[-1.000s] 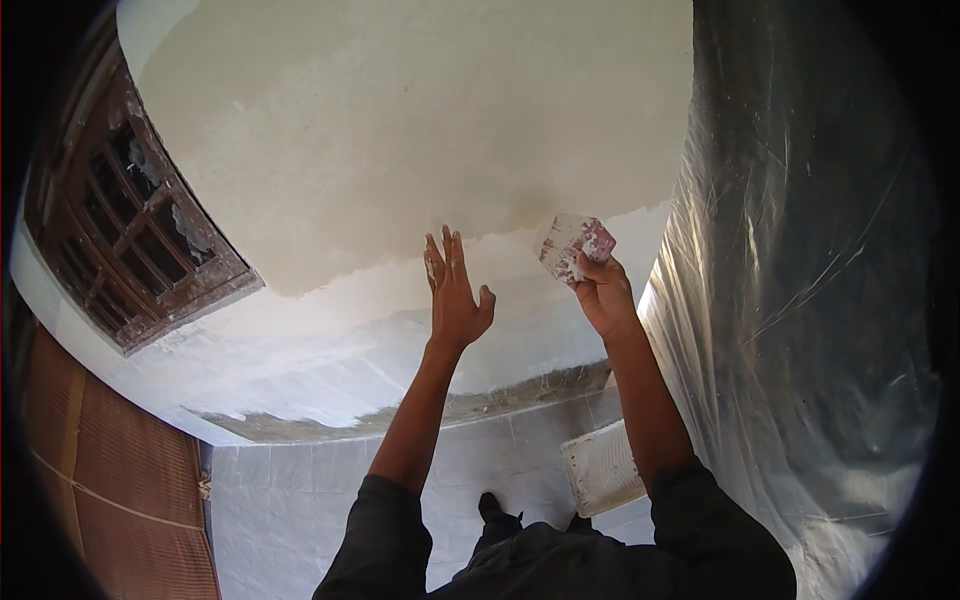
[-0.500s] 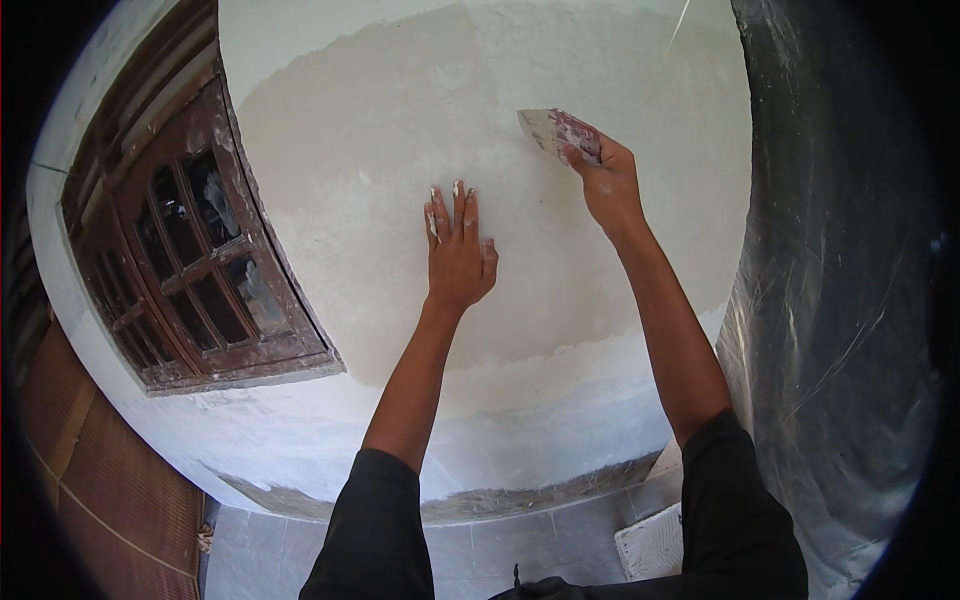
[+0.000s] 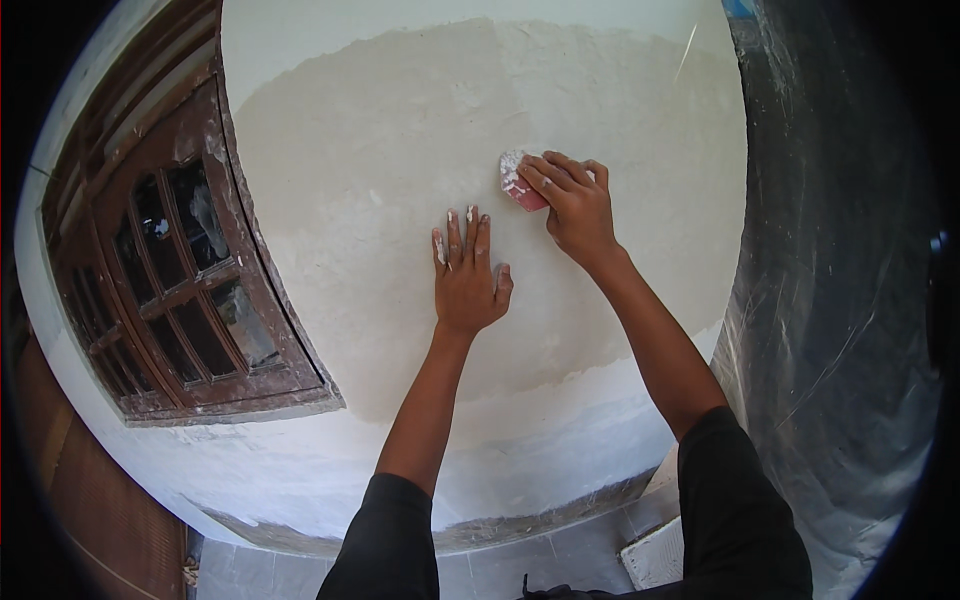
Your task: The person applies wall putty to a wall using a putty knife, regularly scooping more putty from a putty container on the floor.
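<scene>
A pale wall (image 3: 370, 290) fills the middle of the view, with a large beige coated patch bounded above and below by whiter surface. My left hand (image 3: 468, 290) rests on that patch with fingers stretched out, palm toward the wall; white smears mark its fingertips. To its upper right, my right hand (image 3: 582, 215) grips a reddish putty scraper (image 3: 522, 188). White paste covers much of the scraper's face, and its grip end is hidden behind my fingers. The scraper is against or very close to the wall; I cannot tell whether it touches.
At the left is a brown wooden window (image 3: 190, 290) with dark panes. Clear plastic sheeting (image 3: 820, 330) hangs along the right side. Below are grey floor tiles (image 3: 510, 568) and a white, rough-topped block (image 3: 655, 555) beside my right sleeve. A brown woven panel (image 3: 115, 490) stands lower left.
My right hand has moved left and down, and the scraper has turned so its paste-covered face shows. The left hand stays spread on the wall. The view has shifted slightly.
</scene>
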{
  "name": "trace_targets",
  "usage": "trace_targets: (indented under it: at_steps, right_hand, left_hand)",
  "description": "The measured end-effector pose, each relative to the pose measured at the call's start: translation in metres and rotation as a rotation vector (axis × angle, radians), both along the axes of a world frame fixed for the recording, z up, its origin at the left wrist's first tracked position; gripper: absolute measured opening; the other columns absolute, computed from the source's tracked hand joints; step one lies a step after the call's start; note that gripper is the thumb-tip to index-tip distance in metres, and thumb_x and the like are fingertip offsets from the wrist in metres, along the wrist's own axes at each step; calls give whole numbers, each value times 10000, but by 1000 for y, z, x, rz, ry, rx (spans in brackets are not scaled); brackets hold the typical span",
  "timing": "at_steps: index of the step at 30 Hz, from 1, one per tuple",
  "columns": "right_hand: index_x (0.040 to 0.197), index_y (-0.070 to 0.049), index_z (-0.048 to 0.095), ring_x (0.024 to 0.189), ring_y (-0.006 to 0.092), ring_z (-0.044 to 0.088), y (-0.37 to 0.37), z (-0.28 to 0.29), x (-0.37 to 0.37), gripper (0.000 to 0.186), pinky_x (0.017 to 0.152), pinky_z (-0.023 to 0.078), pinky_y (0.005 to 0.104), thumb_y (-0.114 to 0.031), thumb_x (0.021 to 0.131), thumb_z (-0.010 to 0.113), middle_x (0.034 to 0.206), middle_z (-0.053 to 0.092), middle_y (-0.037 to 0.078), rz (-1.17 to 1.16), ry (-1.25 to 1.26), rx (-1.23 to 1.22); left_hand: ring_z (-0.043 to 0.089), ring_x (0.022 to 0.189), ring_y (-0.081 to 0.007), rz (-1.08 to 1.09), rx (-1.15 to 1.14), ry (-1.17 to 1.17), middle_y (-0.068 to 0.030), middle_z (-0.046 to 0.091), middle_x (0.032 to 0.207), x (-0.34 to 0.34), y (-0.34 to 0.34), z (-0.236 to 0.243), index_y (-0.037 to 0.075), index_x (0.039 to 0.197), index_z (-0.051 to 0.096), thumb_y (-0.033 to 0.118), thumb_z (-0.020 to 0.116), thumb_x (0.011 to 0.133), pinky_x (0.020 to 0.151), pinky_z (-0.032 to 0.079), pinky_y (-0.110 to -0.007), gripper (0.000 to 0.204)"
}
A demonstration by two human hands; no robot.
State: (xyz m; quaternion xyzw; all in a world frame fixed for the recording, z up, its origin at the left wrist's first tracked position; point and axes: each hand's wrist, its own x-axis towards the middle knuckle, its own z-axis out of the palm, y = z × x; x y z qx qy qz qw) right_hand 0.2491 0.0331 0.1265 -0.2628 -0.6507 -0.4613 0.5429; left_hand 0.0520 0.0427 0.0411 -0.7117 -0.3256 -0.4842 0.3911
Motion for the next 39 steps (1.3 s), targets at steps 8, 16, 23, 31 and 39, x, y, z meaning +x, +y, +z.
trace_targets:
  at_steps: [8, 16, 23, 31, 39]
  right_hand:
    - [1286, -160, 671, 1250, 187, 606, 2, 49, -1, 618, 1011, 363, 438, 108, 730, 654, 1315, 679, -9, 0, 4, 62]
    - [1322, -190, 653, 1310, 183, 572, 0, -50, 1, 641, 1072, 312, 463, 115, 760, 621, 1374, 651, -3, -27, -76, -76]
    - [1319, -189, 656, 1290, 206, 592, -7, 61, -13, 644, 1071, 305, 490, 123, 758, 608, 1354, 664, -21, 43, 37, 71]
    - [1308, -211, 664, 1316, 184, 567, -2, -46, -2, 649, 1089, 292, 489, 127, 754, 634, 1367, 653, -40, -65, -83, -127]
    - [1344, -215, 641, 1279, 198, 600, -12, 67, 12, 652, 1065, 326, 470, 129, 793, 582, 1359, 661, -35, 40, -25, 68]
  left_hand:
    - [217, 1521, -470, -10, -24, -5, -253, 355, 1598, 6, 1, -1, -62, 1501, 354, 255, 545, 894, 1225, 103, -625, 711]
    - [215, 1520, -473, -19, 26, -50, -254, 345, 1603, -1, 4, -4, -66, 1502, 344, 230, 545, 888, 1225, 94, -628, 712]
    - [217, 1526, -462, -1, 3, -47, -244, 335, 1613, 0, 3, -6, -63, 1506, 343, 232, 535, 893, 1223, 78, -635, 707]
    - [212, 1539, -428, 99, 4, -78, -223, 329, 1623, -26, 3, -22, -40, 1521, 345, 238, 496, 937, 1186, 13, -703, 665]
    - [210, 1546, -407, 93, -25, -58, -203, 320, 1635, -19, 3, -24, -17, 1546, 316, 256, 477, 946, 1203, 33, -675, 678]
